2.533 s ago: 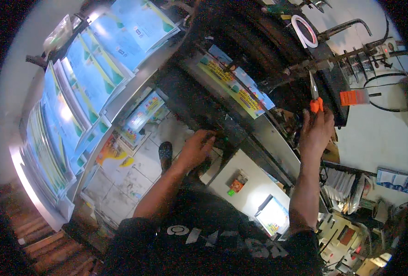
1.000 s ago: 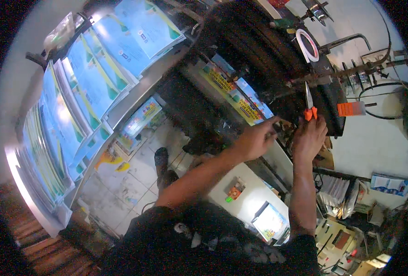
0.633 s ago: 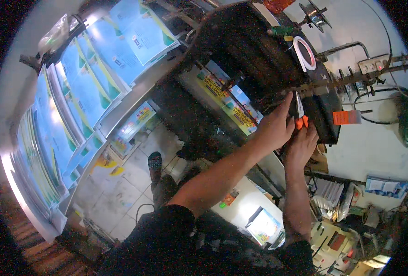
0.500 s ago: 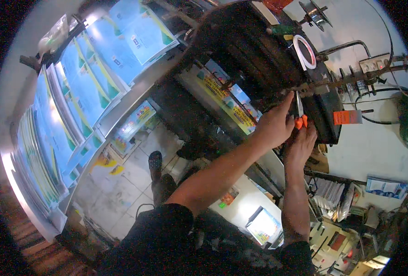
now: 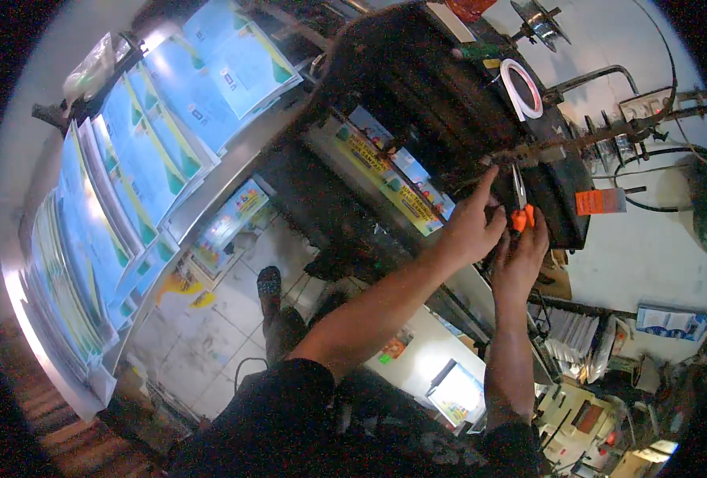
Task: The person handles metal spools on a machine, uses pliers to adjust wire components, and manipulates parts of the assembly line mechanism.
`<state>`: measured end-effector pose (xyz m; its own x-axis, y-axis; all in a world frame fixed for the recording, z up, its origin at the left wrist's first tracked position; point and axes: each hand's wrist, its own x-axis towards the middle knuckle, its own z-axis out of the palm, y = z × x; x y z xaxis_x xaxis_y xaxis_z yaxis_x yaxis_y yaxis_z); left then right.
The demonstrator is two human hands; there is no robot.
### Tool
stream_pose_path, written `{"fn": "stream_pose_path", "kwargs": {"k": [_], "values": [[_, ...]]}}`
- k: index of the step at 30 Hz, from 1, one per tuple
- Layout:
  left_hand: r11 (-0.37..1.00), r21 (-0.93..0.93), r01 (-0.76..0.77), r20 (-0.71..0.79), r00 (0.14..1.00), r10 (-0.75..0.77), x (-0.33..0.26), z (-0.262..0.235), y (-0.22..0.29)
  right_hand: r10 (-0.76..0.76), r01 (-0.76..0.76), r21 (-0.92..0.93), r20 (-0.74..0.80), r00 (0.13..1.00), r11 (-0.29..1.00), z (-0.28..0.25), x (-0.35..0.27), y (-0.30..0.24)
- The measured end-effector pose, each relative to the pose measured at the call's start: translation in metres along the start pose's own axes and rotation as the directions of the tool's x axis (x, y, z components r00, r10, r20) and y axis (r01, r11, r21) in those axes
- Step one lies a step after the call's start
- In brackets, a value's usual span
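Observation:
A pair of scissors [image 5: 520, 201] with orange handles and metal blades is held by my right hand [image 5: 519, 259], its fingertips at the handles. The blades point up along the dark machine [image 5: 417, 72], toward a metal bar [image 5: 540, 153] that runs along its edge. To the left of the scissors, my left hand [image 5: 471, 227] holds its index finger stretched out toward the bar, near the blade tips. Its thumb is apart from that finger, and the other fingers are partly hidden. I make out nothing in the left hand.
A roll of white tape [image 5: 522, 89] lies on the machine, with an orange card [image 5: 600, 201] beside it on the right. Stacks of blue printed sheets [image 5: 162, 119] fill a shelf at left. Below are a lit screen [image 5: 457, 393] and a tiled floor [image 5: 202, 334].
My left index finger has drawn back slightly down and left, away from the scissors blades. The right hand stays on the scissors, nearly in place.

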<state>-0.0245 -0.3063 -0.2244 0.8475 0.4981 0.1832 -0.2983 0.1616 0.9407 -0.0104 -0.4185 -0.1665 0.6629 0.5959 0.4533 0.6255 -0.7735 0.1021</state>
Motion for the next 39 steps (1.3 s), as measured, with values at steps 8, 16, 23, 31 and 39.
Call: {"fn": "stream_pose_path", "kwargs": {"k": [8, 16, 23, 31, 39], "values": [[1.0, 0.021, -0.014, 0.006, 1.0, 0.014, -0.003, 0.002, -0.001, 0.034, -0.035, 0.046, 0.018, 0.999, 0.998, 0.002, 0.003, -0.002], [0.998, 0.053, -0.018, 0.034, 0.999, 0.016, -0.006, 0.007, -0.009, -0.05, 0.03, -0.173, -0.115, 0.992, 0.985, 0.012, 0.005, 0.001], [0.997, 0.054, 0.063, 0.101, 0.993, -0.068, -0.002, 0.008, -0.008, -0.033, 0.011, -0.199, -0.106, 0.994, 0.98, 0.009, 0.008, -0.002], [0.997, 0.071, 0.001, 0.012, 1.0, -0.001, -0.004, 0.017, -0.012, -0.049, 0.029, -0.228, -0.083, 0.995, 0.973, 0.012, 0.006, 0.007], [0.994, 0.107, 0.028, -0.041, 0.999, -0.023, 0.0, 0.015, -0.017, -0.056, 0.042, -0.25, -0.046, 0.997, 0.967, 0.01, 0.012, 0.003]]}}
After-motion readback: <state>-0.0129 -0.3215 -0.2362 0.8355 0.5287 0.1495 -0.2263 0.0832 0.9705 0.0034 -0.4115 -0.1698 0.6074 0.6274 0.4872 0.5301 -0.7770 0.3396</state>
